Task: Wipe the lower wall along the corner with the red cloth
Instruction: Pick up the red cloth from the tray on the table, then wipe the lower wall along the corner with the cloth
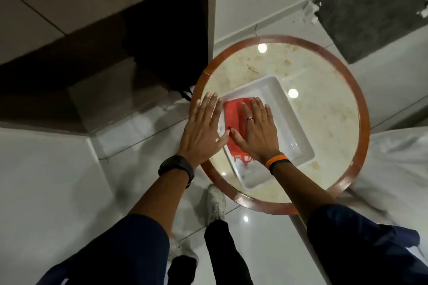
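Note:
A folded red cloth [234,120] with a fringed end lies in a white rectangular tray [294,127] on a round table. My right hand [256,132] rests flat on the cloth, fingers spread, covering its right part. My left hand [202,131] hovers flat and open just left of the cloth, over the tray's left edge and the table rim. The wall corner [92,143] with its pale lower wall stands to the left, below a dark recess.
The round table [324,90] has a marble top and a wooden rim. A dark recess [162,37] opens at the upper left. A grey mat [370,11] lies on the glossy tiled floor at the upper right. White bedding [398,169] is at the right. My shoes [216,203] are below.

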Demonstrator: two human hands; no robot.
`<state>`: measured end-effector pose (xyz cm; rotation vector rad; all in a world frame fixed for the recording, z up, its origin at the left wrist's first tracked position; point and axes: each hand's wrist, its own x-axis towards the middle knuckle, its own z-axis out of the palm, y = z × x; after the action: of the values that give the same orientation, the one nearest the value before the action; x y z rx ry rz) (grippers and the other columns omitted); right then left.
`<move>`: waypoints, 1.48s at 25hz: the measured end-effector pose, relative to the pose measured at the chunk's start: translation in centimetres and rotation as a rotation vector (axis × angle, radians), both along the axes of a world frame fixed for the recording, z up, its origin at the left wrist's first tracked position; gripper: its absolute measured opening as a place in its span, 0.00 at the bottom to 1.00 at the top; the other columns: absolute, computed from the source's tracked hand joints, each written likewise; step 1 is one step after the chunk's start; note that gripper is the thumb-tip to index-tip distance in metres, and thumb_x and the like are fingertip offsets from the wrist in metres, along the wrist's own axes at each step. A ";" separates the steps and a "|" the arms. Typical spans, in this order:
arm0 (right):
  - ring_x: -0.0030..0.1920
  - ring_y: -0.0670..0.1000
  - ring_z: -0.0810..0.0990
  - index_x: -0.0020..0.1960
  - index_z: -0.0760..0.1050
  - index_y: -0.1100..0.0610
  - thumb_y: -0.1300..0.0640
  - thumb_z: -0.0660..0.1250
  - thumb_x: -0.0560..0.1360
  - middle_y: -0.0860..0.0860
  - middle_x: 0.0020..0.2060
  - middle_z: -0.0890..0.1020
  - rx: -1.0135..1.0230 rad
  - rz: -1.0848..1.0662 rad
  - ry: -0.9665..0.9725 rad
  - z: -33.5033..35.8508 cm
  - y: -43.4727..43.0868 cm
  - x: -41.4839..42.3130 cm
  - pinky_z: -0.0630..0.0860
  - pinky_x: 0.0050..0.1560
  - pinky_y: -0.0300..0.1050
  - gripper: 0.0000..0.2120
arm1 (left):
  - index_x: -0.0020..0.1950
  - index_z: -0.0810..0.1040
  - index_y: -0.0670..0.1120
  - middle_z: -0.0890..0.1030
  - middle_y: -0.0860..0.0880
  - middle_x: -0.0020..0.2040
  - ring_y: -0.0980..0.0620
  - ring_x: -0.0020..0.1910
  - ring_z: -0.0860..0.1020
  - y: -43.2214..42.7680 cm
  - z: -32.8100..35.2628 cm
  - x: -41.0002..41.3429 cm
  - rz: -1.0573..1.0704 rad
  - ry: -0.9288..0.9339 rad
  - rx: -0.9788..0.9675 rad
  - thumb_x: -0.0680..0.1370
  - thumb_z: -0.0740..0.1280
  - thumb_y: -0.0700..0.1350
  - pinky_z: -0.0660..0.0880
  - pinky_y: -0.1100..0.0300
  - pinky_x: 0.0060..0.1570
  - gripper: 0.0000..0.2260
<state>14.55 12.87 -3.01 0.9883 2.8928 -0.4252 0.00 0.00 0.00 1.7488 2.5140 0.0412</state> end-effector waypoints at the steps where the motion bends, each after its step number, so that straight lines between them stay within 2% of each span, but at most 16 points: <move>1: 0.83 0.62 0.54 0.82 0.58 0.60 0.35 0.61 0.81 0.63 0.82 0.59 -0.012 -0.009 -0.017 -1.4 0.0 0.1 0.48 0.83 0.63 0.40 | 0.83 0.56 0.39 0.56 0.39 0.83 0.41 0.83 0.56 0.4 -1.1 0.1 0.008 -0.006 -0.045 0.80 0.53 0.65 0.57 0.43 0.81 0.40; 4: 0.84 0.62 0.52 0.83 0.56 0.58 0.35 0.61 0.82 0.61 0.83 0.57 -0.064 -0.030 -0.064 -4.0 -0.4 0.3 0.46 0.83 0.62 0.39 | 0.84 0.53 0.38 0.52 0.39 0.84 0.42 0.84 0.52 0.5 -4.0 0.1 0.031 -0.010 -0.094 0.79 0.56 0.66 0.54 0.44 0.82 0.43; 7: 0.83 0.63 0.51 0.83 0.57 0.58 0.38 0.60 0.84 0.61 0.83 0.56 -0.112 -0.050 -0.041 -5.3 -0.9 0.0 0.46 0.83 0.61 0.36 | 0.84 0.52 0.37 0.50 0.39 0.84 0.42 0.85 0.50 0.6 -5.0 0.1 0.015 -0.022 -0.123 0.80 0.50 0.68 0.51 0.46 0.83 0.44; 11: 0.80 0.66 0.62 0.79 0.66 0.61 0.49 0.62 0.86 0.64 0.79 0.66 -0.118 -0.117 0.058 -5.2 -1.5 -0.6 0.59 0.80 0.65 0.25 | 0.84 0.52 0.35 0.49 0.38 0.84 0.42 0.85 0.49 0.5 -5.0 0.0 0.021 -0.027 -0.127 0.80 0.48 0.67 0.49 0.47 0.83 0.44; 15: 0.70 0.66 0.74 0.72 0.76 0.62 0.62 0.67 0.84 0.64 0.69 0.78 -0.126 -0.247 0.165 -4.6 -1.8 -1.7 0.74 0.70 0.62 0.17 | 0.84 0.50 0.36 0.48 0.38 0.84 0.42 0.85 0.49 -0.2 -5.3 -0.1 0.003 -0.004 -0.142 0.80 0.51 0.68 0.50 0.47 0.83 0.44; 19: 0.65 0.66 0.77 0.67 0.80 0.65 0.68 0.66 0.81 0.63 0.63 0.81 -0.186 -0.366 0.257 -2.6 -1.7 -1.9 0.77 0.62 0.59 0.15 | 0.84 0.52 0.36 0.50 0.38 0.84 0.42 0.84 0.51 -3.2 -4.8 -1.3 0.002 0.004 -0.092 0.79 0.53 0.67 0.51 0.46 0.83 0.44; 22: 0.57 0.67 0.80 0.60 0.83 0.66 0.72 0.69 0.76 0.64 0.58 0.84 -0.103 -0.410 0.441 0.6 -3.2 -2.1 0.80 0.57 0.55 0.13 | 0.84 0.51 0.36 0.49 0.37 0.84 0.42 0.84 0.50 -6.6 -4.1 -3.4 0.021 -0.005 -0.080 0.80 0.51 0.69 0.51 0.46 0.83 0.45; 24: 0.55 0.65 0.82 0.58 0.84 0.65 0.72 0.71 0.75 0.63 0.56 0.85 -0.048 -0.405 0.590 3.0 -5.4 -2.6 0.79 0.56 0.49 0.12 | 0.84 0.50 0.36 0.49 0.38 0.84 0.41 0.84 0.50 -9.2 -3.7 -5.0 0.045 0.006 -0.091 0.80 0.49 0.70 0.52 0.45 0.83 0.45; 26: 0.55 0.60 0.81 0.59 0.84 0.63 0.69 0.73 0.76 0.60 0.56 0.85 -0.024 -0.362 0.693 5.0 -8.0 -3.7 0.75 0.58 0.38 0.12 | 0.84 0.50 0.36 0.48 0.38 0.84 0.41 0.84 0.50 -11.8 -3.4 -6.5 0.064 0.019 -0.095 0.80 0.49 0.70 0.53 0.45 0.82 0.45; 28: 0.56 0.56 0.79 0.60 0.84 0.61 0.67 0.73 0.77 0.58 0.57 0.85 -0.053 -0.284 0.722 5.8 -11.8 -5.8 0.69 0.61 0.28 0.12 | 0.84 0.49 0.35 0.48 0.38 0.84 0.41 0.84 0.50 -14.9 -3.4 -8.3 0.087 0.048 -0.108 0.80 0.51 0.69 0.53 0.45 0.82 0.46; 30: 0.58 0.57 0.78 0.61 0.84 0.62 0.69 0.73 0.76 0.58 0.59 0.84 -0.140 -0.228 0.694 5.1 -16.2 -8.4 0.66 0.62 0.25 0.14 | 0.84 0.49 0.36 0.48 0.38 0.84 0.41 0.84 0.50 -18.4 -3.8 -10.3 0.110 0.065 -0.123 0.80 0.52 0.70 0.51 0.45 0.83 0.46; 32: 0.60 0.59 0.78 0.62 0.83 0.65 0.71 0.72 0.76 0.60 0.60 0.83 -0.246 -0.197 0.629 3.0 -20.4 -11.0 0.69 0.63 0.30 0.15 | 0.84 0.49 0.37 0.48 0.38 0.84 0.41 0.84 0.50 -22.1 -5.2 -12.2 0.147 0.068 -0.148 0.79 0.51 0.70 0.49 0.46 0.83 0.46; 35: 0.62 0.64 0.78 0.63 0.82 0.67 0.74 0.70 0.76 0.63 0.63 0.82 -0.362 -0.149 0.501 -3.6 -26.0 -14.3 0.76 0.64 0.50 0.16 | 0.84 0.48 0.38 0.48 0.39 0.84 0.41 0.84 0.50 -28.3 -9.3 -14.6 0.223 0.036 -0.214 0.79 0.54 0.69 0.48 0.46 0.82 0.46; 37: 0.62 0.61 0.78 0.63 0.81 0.67 0.73 0.68 0.77 0.62 0.63 0.81 -0.453 -0.156 0.433 -9.9 -29.6 -16.6 0.77 0.63 0.50 0.15 | 0.84 0.49 0.38 0.49 0.39 0.84 0.41 0.84 0.50 -32.9 -13.7 -15.9 0.261 0.024 -0.272 0.79 0.55 0.69 0.49 0.45 0.83 0.46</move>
<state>-2.06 -16.72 -12.92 1.1527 2.8440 -1.3869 -15.94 -32.88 -13.70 1.3241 2.6006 -0.2930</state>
